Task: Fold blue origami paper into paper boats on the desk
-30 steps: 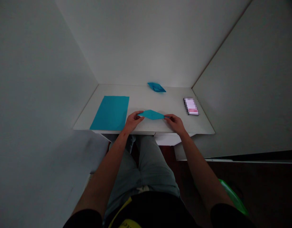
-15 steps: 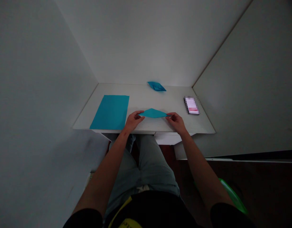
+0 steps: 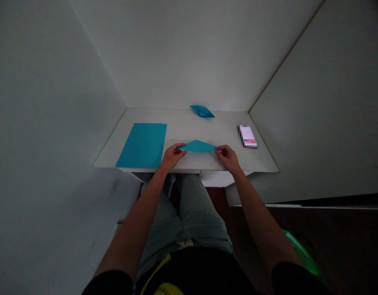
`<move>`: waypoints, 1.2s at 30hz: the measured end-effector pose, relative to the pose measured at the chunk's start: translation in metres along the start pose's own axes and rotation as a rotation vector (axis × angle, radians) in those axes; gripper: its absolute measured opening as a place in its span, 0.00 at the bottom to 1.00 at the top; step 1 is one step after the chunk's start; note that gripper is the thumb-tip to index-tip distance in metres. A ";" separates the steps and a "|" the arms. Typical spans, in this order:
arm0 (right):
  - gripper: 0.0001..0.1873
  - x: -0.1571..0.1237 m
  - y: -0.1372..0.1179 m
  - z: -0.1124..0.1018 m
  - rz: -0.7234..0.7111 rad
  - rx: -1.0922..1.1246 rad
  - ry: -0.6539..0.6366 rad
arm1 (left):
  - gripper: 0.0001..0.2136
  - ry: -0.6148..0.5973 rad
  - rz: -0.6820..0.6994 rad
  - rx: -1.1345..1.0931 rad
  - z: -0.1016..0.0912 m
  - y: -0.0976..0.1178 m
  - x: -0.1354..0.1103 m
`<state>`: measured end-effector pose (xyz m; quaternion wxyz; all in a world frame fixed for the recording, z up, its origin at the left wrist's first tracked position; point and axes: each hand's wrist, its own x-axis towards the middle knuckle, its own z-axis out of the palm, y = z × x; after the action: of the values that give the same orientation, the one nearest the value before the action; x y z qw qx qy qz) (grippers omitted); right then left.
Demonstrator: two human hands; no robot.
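Both hands pinch the folded paper point(image 3: 197, 146), the left hand point(image 3: 173, 155) closed on its left tip and the right hand point(image 3: 228, 155) on its right, just above the counter point(image 3: 182, 123) near the front edge. A second ago it bulged like a lens; now its lower edge runs straight, and the right hand sits slightly farther out.

Folded paper point(image 3: 197, 146), flat sheet point(image 3: 142, 145) and small folded piece point(image 3: 202, 111): all plain turquoise blue, unpatterned. Worktop point(image 3: 182, 127): plain white. Trousers point(image 3: 191, 213): grey-green; object point(image 3: 299, 254) by the floor: bright green.
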<state>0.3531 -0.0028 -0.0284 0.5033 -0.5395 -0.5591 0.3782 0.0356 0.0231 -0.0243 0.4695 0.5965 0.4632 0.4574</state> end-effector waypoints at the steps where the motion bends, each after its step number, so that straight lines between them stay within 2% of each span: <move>1: 0.22 0.000 0.000 0.000 0.002 -0.002 0.001 | 0.22 0.002 0.003 0.002 0.000 0.000 0.000; 14: 0.19 -0.001 0.001 0.001 -0.004 -0.080 0.001 | 0.19 0.016 0.006 -0.002 0.002 0.009 -0.003; 36: 0.16 -0.003 -0.004 0.004 -0.026 -0.148 -0.001 | 0.16 0.026 0.040 0.037 0.004 0.004 -0.001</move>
<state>0.3485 -0.0056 -0.0257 0.4666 -0.5675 -0.5930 0.3295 0.0394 0.0208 -0.0207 0.4431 0.6082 0.4655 0.4659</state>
